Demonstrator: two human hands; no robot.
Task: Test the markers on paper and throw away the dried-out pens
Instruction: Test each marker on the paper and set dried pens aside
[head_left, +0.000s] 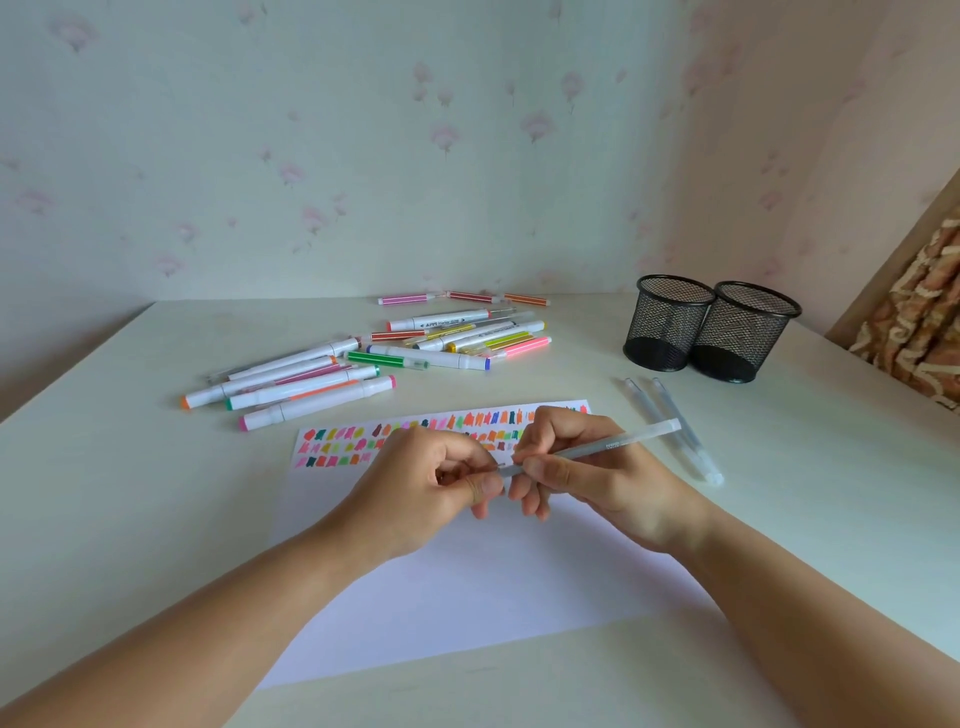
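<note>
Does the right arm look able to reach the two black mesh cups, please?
Probably yes: the right grip holds a slim grey pen, but only two clear pens lie flat before the black mesh cups.

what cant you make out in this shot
All head view:
- Near end of the grey pen: covered by fingers of the left hand and right hand, so cap on or off is unclear.
- Some colour swatches on the paper: behind both hands.
- Fine print on the white marker: too small.
- Brown patterned object: cut by the right edge.
</note>
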